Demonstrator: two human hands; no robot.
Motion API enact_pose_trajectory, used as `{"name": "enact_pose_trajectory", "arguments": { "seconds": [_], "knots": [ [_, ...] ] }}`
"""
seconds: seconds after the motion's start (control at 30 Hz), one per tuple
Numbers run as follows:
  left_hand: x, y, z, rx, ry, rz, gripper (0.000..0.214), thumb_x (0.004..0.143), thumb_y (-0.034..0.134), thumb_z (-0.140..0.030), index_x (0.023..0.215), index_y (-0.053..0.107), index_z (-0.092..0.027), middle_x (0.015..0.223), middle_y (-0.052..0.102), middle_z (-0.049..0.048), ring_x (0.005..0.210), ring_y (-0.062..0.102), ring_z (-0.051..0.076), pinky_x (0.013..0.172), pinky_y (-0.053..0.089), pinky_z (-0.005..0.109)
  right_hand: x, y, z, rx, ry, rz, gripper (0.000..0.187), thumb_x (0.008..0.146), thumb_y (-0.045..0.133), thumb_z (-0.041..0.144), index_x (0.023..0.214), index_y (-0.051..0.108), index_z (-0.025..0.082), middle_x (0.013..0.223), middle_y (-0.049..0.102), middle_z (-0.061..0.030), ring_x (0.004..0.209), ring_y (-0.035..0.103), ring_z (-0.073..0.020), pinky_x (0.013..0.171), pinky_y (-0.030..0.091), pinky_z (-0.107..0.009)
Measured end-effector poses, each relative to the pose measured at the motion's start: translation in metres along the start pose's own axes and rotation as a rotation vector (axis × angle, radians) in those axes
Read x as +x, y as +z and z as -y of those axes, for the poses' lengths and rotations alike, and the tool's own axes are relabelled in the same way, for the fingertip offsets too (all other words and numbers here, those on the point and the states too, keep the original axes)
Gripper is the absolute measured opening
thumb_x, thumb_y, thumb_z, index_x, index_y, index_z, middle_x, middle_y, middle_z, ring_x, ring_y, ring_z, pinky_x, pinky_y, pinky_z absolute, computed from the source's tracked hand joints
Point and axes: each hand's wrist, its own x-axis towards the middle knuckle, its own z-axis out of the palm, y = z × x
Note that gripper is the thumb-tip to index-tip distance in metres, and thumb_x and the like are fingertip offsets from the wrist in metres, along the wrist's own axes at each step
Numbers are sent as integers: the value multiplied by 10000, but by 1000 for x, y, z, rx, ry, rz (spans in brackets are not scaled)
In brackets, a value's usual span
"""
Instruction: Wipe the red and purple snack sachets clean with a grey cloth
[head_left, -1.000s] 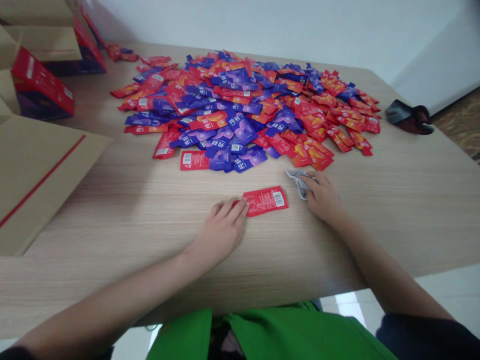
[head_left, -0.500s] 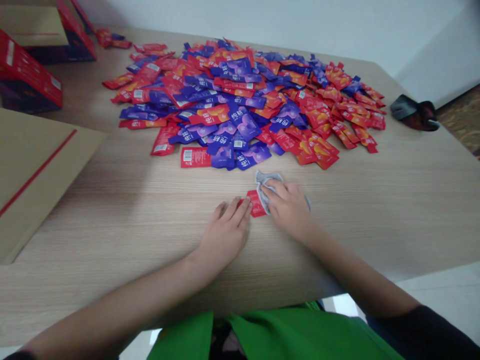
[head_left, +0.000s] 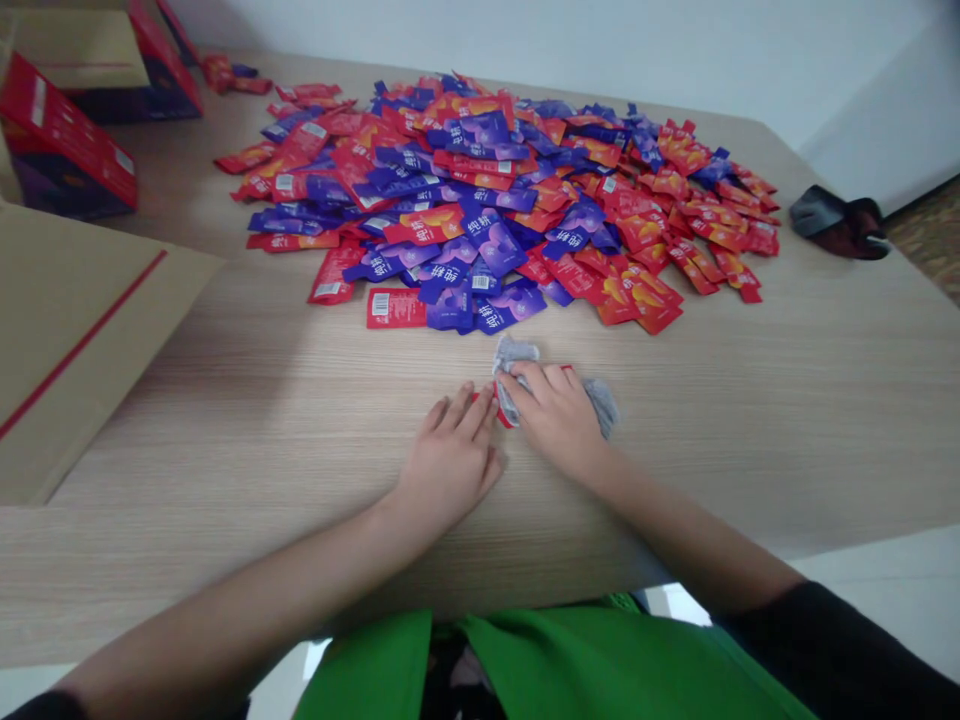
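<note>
A single red packet (head_left: pixel 504 412) lies on the wooden table (head_left: pixel 262 400) in front of me, almost wholly covered. My left hand (head_left: pixel 452 460) lies flat with its fingertips on the packet's left end. My right hand (head_left: pixel 559 415) presses a grey cloth (head_left: pixel 517 355) down over the packet, fingers curled on the cloth. Behind them a big heap of red and purple packets (head_left: pixel 495 190) spreads across the table.
A flat cardboard sheet with a red stripe (head_left: pixel 67 330) lies at the left. Red and purple cartons (head_left: pixel 67 140) stand at the far left back. A dark cloth bundle (head_left: pixel 840 220) sits near the right edge. My green garment (head_left: pixel 540 665) shows below the table's front edge.
My right hand has slid the grey cloth leftward from beside the red packet onto it, covering nearly all of it. My left hand has stayed on the packet's left end.
</note>
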Motion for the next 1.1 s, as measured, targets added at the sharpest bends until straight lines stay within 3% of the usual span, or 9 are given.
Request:
{"name": "enact_pose_trajectory", "arguments": {
  "seconds": [0.13,0.27,0.33,0.43,0.57,0.7,0.9,1.0,1.1],
  "knots": [
    [2,0,1,7,7,-5,514,921,468,-268,1389,520,-62,1500,458,141,1377,424,340,1091,406,488,-18,7,-32,50,143,29,483,842,464,55,1297,587,161,1265,546,-148,1049,500,-279,921,443,-417],
    [3,0,2,0,19,-15,497,922,477,-278,1369,541,-70,1487,473,151,1369,434,347,1061,431,496,-33,-7,-67,204,248,-29,518,724,434,-22,1181,592,163,1129,566,-142,1060,533,-279,935,467,-443],
    [3,1,3,-3,19,-25,495,922,482,-280,1368,542,-73,1487,475,147,1370,433,348,1060,431,498,-28,-17,-62,265,228,-120,521,693,425,-28,1147,578,178,1093,575,-127,1049,543,-273,944,465,-460],
    [2,2,2,7,25,-47,466,921,491,-282,1330,579,-76,1455,510,153,1358,447,355,1052,441,502,-11,-21,-28,344,97,-203,529,715,433,-14,1193,533,188,1188,562,-115,1127,515,-255,997,430,-444],
    [4,2,1,38,36,-75,371,921,497,-263,1190,676,-80,1323,617,169,1330,484,349,1042,455,487,1,0,11,233,-87,-55,375,883,417,69,1213,552,184,1261,583,-114,1066,510,-251,933,427,-409],
    [6,1,1,71,38,-43,430,902,495,-188,1308,601,-92,1419,551,139,1327,489,346,1022,476,481,-17,11,-10,100,18,4,355,870,424,52,1161,581,181,1286,570,-125,1050,489,-271,900,414,-410],
    [6,2,1,92,30,-10,482,906,472,-169,1375,536,-77,1489,474,137,1341,469,357,1028,473,490,-36,-6,-64,164,229,-43,378,735,424,-11,1044,545,169,1129,578,-150,1061,493,-293,895,425,-438],
    [6,3,0,92,34,-24,486,901,481,-176,1374,537,-83,1492,467,147,1341,467,365,1023,474,498,-20,-12,-46,241,192,-143,410,731,423,-10,1070,541,187,1118,583,-128,1089,497,-284,921,415,-433],
    [7,3,-1,91,30,-40,420,903,487,-183,1291,604,-73,1409,550,173,1329,479,373,1016,475,504,1,-6,-10,221,31,-73,374,834,417,39,1142,565,192,1220,585,-112,1081,495,-267,910,409,-404]
  ]
}}
